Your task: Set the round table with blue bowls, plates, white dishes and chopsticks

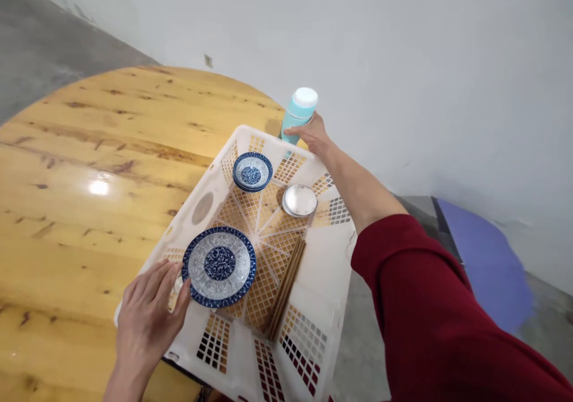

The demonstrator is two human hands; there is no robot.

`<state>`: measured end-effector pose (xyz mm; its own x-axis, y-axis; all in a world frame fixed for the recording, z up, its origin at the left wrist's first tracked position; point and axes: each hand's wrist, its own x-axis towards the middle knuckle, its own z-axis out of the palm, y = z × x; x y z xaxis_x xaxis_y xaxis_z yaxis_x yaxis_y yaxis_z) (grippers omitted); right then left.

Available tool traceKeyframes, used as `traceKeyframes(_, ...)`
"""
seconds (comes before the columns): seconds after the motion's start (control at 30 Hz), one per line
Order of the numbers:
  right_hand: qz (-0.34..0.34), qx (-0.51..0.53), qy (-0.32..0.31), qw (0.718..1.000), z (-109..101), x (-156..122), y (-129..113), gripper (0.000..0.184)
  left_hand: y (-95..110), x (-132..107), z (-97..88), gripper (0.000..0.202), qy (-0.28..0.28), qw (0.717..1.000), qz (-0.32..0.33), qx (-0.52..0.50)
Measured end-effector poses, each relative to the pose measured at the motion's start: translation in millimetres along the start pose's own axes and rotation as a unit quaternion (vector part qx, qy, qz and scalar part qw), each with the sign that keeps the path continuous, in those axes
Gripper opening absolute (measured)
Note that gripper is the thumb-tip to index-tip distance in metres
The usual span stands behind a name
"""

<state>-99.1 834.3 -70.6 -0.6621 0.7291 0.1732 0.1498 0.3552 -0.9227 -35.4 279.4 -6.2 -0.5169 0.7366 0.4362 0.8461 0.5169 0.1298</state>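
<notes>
A turquoise bottle [299,111] with a white lid stands just beyond the far rim of a white plastic basket [286,142]. My right hand [316,133] is closed round its lower part, though some fingers are hidden behind it. Over the basket's near left edge, my left hand [154,306] is open with thumb and fingers apart, close to a blue-and-white plate [219,266]; whether it touches the plate I cannot tell. Inside the basket are stacked blue-patterned bowls [252,172], a small white dish [299,200] that may be stacked, and several brown chopsticks [286,287].
The basket rests at the right side of a round, glossy wooden table [98,151]. A pale wall [403,62] rises behind the table edge. On the grey floor to the right, a purple panel-like object [487,265] leans against the wall.
</notes>
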Motion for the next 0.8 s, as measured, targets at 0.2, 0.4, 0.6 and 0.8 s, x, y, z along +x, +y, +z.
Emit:
traceKeyframes(0.2, 0.03, 0.012, -0.014, 0.999, -0.2, 2.1, 5.3, 0.061, 1.3, 1.6, -0.6, 0.03, -0.01, 1.0, -0.007, 0.007)
traceKeyframes(0.4, 0.065, 0.041, -0.02, 0.997, 5.8, 3.5, 1.4, 0.065, 0.4, 2.6, -1.5, 0.022, -0.007, 1.0, 0.006, 0.021)
traceKeyframes(0.6, 0.058, 0.053, -0.022, 0.997, 3.9, 3.4, 4.7, 0.065, 1.2, 2.9, -2.7, 0.02, -0.016, 1.0, 0.012, 0.02)
traceKeyframes(0.8, 0.052, 0.043, -0.02, 0.998, 7.4, 4.7, 3.3, 0.069, 1.8, 5.5, -2.9, 0.018, -0.026, 1.0, 0.008, 0.016)
